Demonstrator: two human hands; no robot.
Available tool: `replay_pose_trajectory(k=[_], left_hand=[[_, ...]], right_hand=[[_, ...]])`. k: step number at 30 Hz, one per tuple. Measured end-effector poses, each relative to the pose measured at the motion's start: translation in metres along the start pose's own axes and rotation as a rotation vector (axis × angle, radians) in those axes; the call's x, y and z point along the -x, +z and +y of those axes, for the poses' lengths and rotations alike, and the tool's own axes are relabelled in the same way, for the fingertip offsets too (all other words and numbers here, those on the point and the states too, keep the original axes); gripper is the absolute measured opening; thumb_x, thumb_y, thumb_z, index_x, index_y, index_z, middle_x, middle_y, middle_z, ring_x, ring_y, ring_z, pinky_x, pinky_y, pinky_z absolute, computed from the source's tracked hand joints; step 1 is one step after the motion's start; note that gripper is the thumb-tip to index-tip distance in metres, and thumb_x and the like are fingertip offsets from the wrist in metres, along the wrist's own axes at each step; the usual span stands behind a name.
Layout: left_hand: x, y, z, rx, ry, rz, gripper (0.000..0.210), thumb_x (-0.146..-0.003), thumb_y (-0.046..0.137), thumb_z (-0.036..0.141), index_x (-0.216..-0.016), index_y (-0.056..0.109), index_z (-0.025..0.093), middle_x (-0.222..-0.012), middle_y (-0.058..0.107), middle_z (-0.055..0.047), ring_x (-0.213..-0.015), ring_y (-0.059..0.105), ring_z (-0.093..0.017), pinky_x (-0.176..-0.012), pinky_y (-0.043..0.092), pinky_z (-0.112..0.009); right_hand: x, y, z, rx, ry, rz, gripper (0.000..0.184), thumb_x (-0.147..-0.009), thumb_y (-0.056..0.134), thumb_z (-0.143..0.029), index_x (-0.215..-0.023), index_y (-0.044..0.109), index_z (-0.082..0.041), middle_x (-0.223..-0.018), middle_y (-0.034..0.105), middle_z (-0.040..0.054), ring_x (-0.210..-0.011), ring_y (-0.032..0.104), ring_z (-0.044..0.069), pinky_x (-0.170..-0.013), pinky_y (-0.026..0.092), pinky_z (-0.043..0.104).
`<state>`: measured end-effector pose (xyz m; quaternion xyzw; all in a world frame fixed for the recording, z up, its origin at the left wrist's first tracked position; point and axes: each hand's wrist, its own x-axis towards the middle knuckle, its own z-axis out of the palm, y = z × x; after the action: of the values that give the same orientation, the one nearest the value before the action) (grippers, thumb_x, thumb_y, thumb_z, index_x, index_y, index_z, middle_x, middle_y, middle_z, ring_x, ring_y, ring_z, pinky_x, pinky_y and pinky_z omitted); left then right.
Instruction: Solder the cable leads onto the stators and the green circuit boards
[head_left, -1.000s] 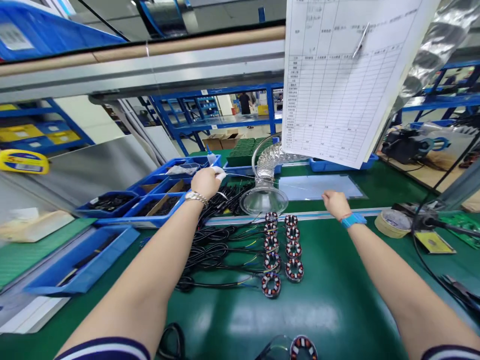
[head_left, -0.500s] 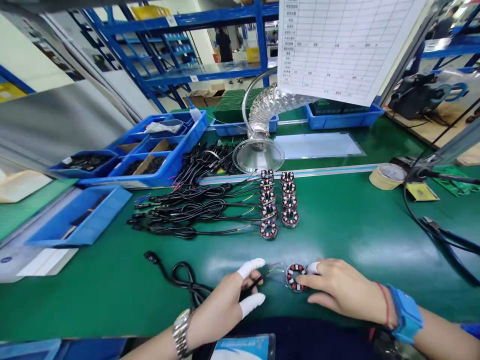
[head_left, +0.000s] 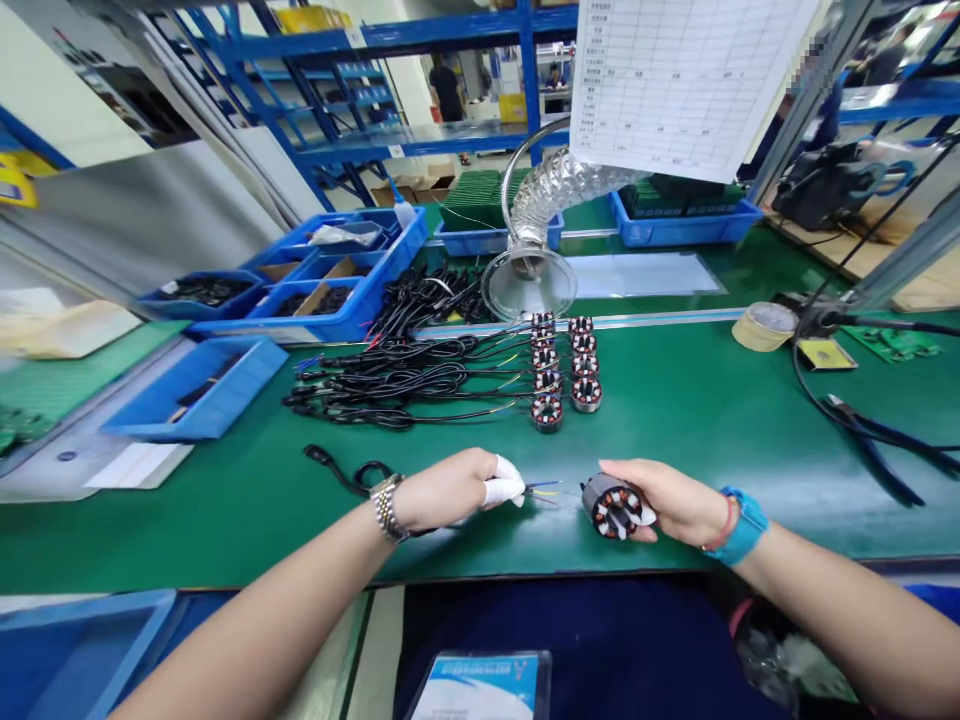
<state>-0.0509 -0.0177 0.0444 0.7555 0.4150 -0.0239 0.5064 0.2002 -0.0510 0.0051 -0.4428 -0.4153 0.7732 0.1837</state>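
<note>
No word or number can be made out for certain; the hanging sheet (head_left: 667, 90) bears a printed grid with small, blurred characters; the badge (head_left: 480, 690) carries upside-down lettering, too unclear to spell; the shelf (head_left: 337, 154) has unreadable white labels (head_left: 395, 152).

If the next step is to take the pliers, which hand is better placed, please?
Probably the right hand: the pliers lie nearer to it than to the left hand. It holds a stator, though, so it may first need to put that down; the left holds a cable end.
</note>
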Motion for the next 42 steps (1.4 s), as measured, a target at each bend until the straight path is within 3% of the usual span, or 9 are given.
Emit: replay_pose_trajectory(k=[9, 22, 24, 26, 29, 32, 35, 38, 42], left_hand=[[0.009, -0.002, -0.003, 0.044, -0.016, -0.04, 0.03, -0.08, 0.045, 0.041, -0.073, 0.058, 0.014, -0.056, 0.042, 0.003, -0.048, 0.03, -0.008, -0.047, 0.028, -0.02], [0.014, -0.005, -0.001, 0.056, -0.012, -0.046, 0.027, -0.081, 0.045, 0.038, -0.07, 0.055, 0.015, -0.057, 0.047, 0.003, -0.048, 0.034, -0.008, -0.051, 0.032, -0.02], [0.016, -0.003, 0.001, 0.026, -0.006, -0.013, 0.029, -0.082, 0.044, 0.038, -0.07, 0.056, 0.015, -0.058, 0.049, 0.003, -0.05, 0.037, -0.008, -0.052, 0.033, -0.02], [0.016, 0.005, 0.001, -0.031, 0.011, 0.1, 0.03, -0.083, 0.043, 0.038, -0.073, 0.059, 0.015, -0.065, 0.056, 0.0, -0.057, 0.045, -0.011, -0.057, 0.037, -0.021], [0.012, 0.028, -0.007, -0.07, 0.049, 0.287, 0.028, -0.084, 0.043, 0.037, -0.088, 0.063, 0.017, -0.088, 0.064, -0.003, -0.077, 0.054, -0.016, -0.073, 0.04, -0.024], [0.002, 0.053, -0.018, 0.012, 0.045, 0.313, 0.029, -0.085, 0.041, 0.035, -0.09, 0.062, 0.016, -0.092, 0.065, -0.003, -0.082, 0.056, -0.017, -0.077, 0.039, -0.025], [-0.008, 0.065, -0.026, 0.14, -0.017, 0.314, 0.029, -0.083, 0.041, 0.035, -0.074, 0.06, 0.015, -0.073, 0.062, -0.001, -0.068, 0.052, -0.014, -0.065, 0.039, -0.024], [-0.013, 0.064, -0.03, 0.285, -0.066, 0.292, 0.026, -0.08, 0.045, 0.035, -0.069, 0.055, 0.014, -0.064, 0.055, 0.001, -0.058, 0.047, -0.012, -0.057, 0.037, -0.022], [-0.012, 0.059, -0.029, 0.322, -0.076, 0.283, 0.025, -0.078, 0.046, 0.034, -0.068, 0.054, 0.014, -0.059, 0.049, 0.002, -0.055, 0.043, -0.011, -0.054, 0.033, -0.022]], right_hand=[[0.005, 0.008, -0.007, -0.097, 0.036, 0.03, 0.043, -0.075, 0.051, -0.053, -0.062, 0.052, -0.013, -0.042, 0.048, -0.0044, -0.028, 0.032, 0.003, -0.026, 0.022, 0.015], [0.008, 0.012, -0.013, 0.076, 0.001, -0.002, 0.049, -0.08, 0.041, -0.056, -0.059, 0.051, -0.013, -0.043, 0.045, -0.0035, -0.03, 0.029, 0.003, -0.03, 0.022, 0.017], [0.009, 0.009, -0.014, 0.238, -0.062, -0.004, 0.051, -0.082, 0.036, -0.058, -0.062, 0.052, -0.013, -0.047, 0.047, -0.0026, -0.034, 0.033, 0.004, -0.033, 0.026, 0.018], [0.01, 0.004, -0.011, 0.557, -0.238, 0.025, 0.049, -0.082, 0.039, -0.057, -0.066, 0.055, -0.014, -0.055, 0.051, 0.0, -0.044, 0.042, 0.007, -0.043, 0.036, 0.02], [0.009, -0.007, 0.005, 1.207, -0.587, 0.217, 0.039, -0.08, 0.048, -0.052, -0.075, 0.061, -0.015, -0.071, 0.057, 0.0063, -0.071, 0.052, 0.015, -0.063, 0.042, 0.027], [0.008, -0.019, 0.026, 1.563, -0.747, 0.406, 0.032, -0.083, 0.047, -0.046, -0.082, 0.064, -0.019, -0.077, 0.058, 0.0088, -0.081, 0.053, 0.019, -0.07, 0.042, 0.031], [0.011, -0.023, 0.035, 1.577, -0.783, 0.474, 0.028, -0.082, 0.051, -0.043, -0.097, 0.063, -0.023, -0.094, 0.06, 0.0095, -0.088, 0.055, 0.02, -0.075, 0.044, 0.033], [0.012, -0.016, 0.029, 1.469, -0.811, 0.539, 0.031, -0.081, 0.053, -0.038, -0.107, 0.059, -0.023, -0.108, 0.058, 0.0099, -0.097, 0.054, 0.02, -0.083, 0.044, 0.035], [-0.004, 0.007, 0.018, 1.323, -0.829, 0.536, 0.024, -0.081, 0.052, -0.028, -0.103, 0.059, -0.021, -0.102, 0.061, 0.0082, -0.095, 0.054, 0.02, -0.087, 0.042, 0.036]])
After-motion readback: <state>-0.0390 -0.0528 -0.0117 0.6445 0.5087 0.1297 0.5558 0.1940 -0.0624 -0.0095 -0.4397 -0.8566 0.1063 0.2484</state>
